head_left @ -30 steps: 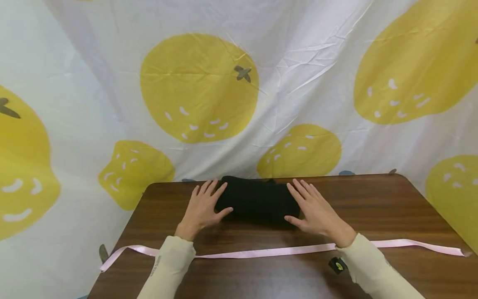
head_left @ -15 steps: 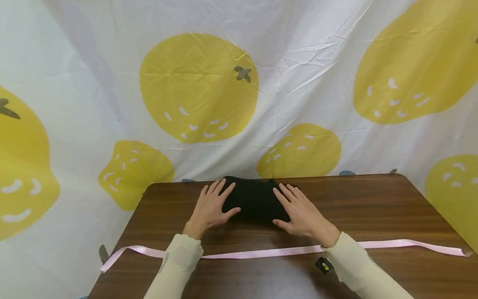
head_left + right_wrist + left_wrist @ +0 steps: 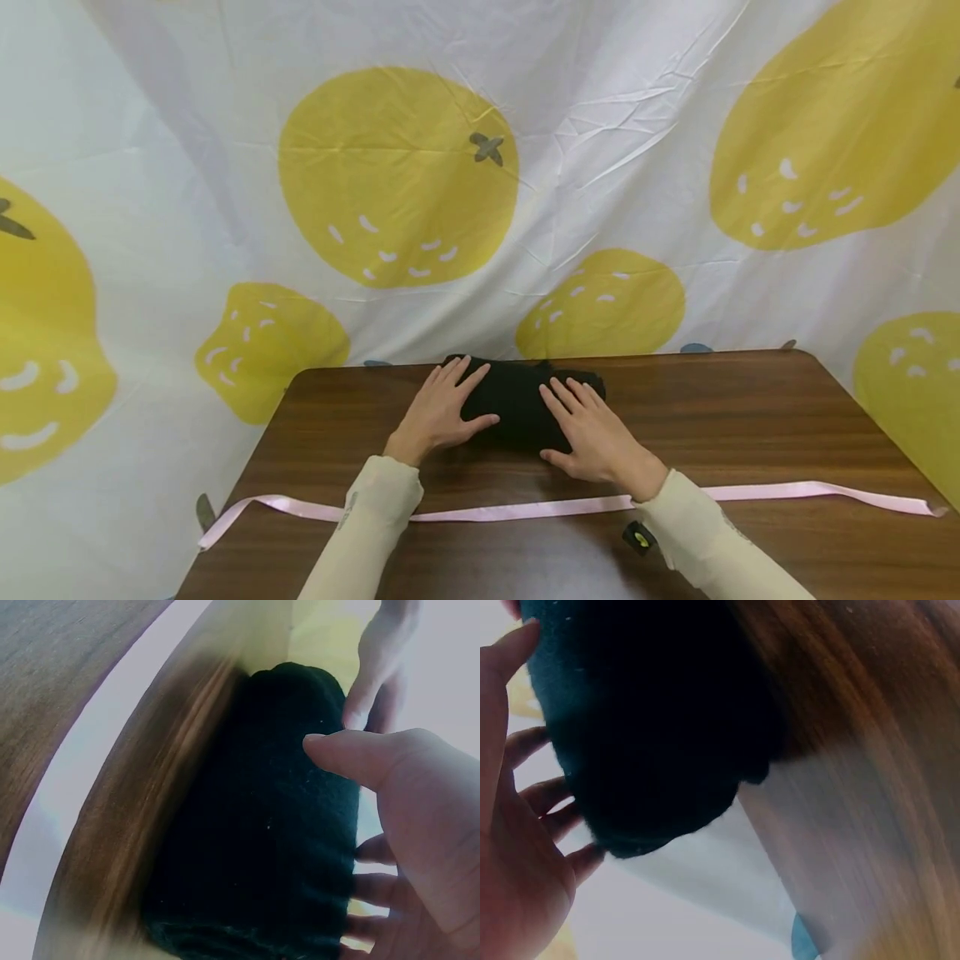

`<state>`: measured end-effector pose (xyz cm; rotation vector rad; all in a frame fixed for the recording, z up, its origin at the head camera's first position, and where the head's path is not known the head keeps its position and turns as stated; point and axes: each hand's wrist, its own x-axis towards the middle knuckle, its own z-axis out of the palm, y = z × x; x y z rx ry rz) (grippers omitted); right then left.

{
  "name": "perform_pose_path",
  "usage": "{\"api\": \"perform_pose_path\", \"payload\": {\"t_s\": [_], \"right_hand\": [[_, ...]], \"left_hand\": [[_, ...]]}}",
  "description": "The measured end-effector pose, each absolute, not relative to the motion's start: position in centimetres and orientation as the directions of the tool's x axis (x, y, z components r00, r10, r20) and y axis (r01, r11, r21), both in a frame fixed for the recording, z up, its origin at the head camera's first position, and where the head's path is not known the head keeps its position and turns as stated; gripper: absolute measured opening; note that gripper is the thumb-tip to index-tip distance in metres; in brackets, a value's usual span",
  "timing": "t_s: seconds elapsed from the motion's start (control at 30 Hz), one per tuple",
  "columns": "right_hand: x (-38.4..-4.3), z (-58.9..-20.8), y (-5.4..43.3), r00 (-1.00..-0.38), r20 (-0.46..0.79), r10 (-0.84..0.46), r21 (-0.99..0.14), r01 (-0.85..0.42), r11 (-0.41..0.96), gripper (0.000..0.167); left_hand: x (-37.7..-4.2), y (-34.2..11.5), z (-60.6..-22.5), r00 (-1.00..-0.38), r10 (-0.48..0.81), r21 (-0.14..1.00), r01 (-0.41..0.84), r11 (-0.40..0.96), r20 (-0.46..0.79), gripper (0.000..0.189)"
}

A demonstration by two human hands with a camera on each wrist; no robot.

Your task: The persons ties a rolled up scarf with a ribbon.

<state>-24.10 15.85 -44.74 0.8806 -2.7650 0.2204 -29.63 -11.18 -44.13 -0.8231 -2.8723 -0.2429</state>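
Observation:
A black rolled-up cloth (image 3: pixel 517 408) lies sideways near the back edge of the table. My left hand (image 3: pixel 442 408) rests on its left part, fingers spread over the top and thumb along the near side. On the right part lies my right hand (image 3: pixel 600 433), spread the same way, with the end of the roll showing beyond it. In the left wrist view, the fingertips of the left hand (image 3: pixel 525 855) touch the side of the dark roll (image 3: pixel 660 727). The right wrist view shows the right thumb over the fuzzy roll (image 3: pixel 262 810) and the other fingers along its far side.
A pink ribbon (image 3: pixel 525 509) stretches across the brown wooden table (image 3: pixel 750 417), passing under both forearms. A small black device (image 3: pixel 639 537) sits at the right wrist. Behind the table hangs a white curtain (image 3: pixel 615 150) printed with lemons.
Both hands have slid inward along the roll, the left one rightward and the right one leftward. The roll's right end has come into sight past the right hand.

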Motion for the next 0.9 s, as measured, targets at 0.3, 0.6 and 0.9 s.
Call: {"api": "perform_pose_path", "payload": {"t_s": [0.3,0.6,0.9], "right_hand": [[-24.4,-45.1,15.8,-0.787,0.250,-0.564,-0.053,-0.593,0.803,0.091],[-25.3,-46.1,16.0,-0.792,0.231,-0.566,-0.061,-0.592,0.803,0.102],[-26.9,-47.0,16.5,-0.809,0.224,-0.544,-0.081,-0.571,0.817,0.122]], "left_hand": [[-30.7,-11.1,-45.0,-0.828,0.546,0.038,0.554,0.832,0.127,0.117],[-31.2,-10.8,-46.3,-0.834,0.539,-0.029,0.539,0.842,0.121,0.134],[-31.7,-10.0,-47.2,-0.834,0.523,-0.067,0.520,0.852,0.175,0.135]]}}
